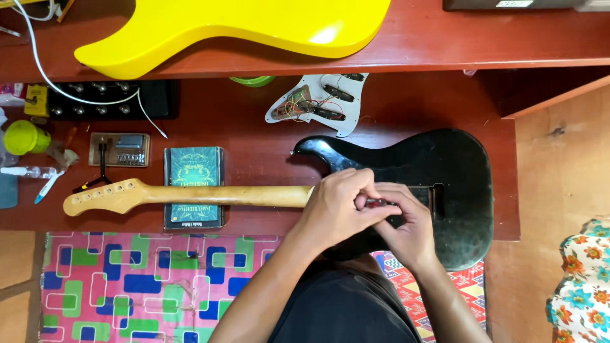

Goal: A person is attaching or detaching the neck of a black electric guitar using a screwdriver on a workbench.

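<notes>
- Your left hand (337, 206) and right hand (406, 232) meet over the black guitar body (445, 184), where the neck joins it; fingers of both are closed on a small red-handled tool (376, 203).
- Judged step: working a fastener in the body cavity. The next move calls for a steady, upright tool.
- Beyond the body: the loose pickguard (321, 101), then the yellow guitar body (241, 28).

Guitar bodies: two, yellow (254, 25), black (438, 184); one neck (190, 195); one pickguard (321, 101); hands two, maybe gripping screwdriver
</notes>
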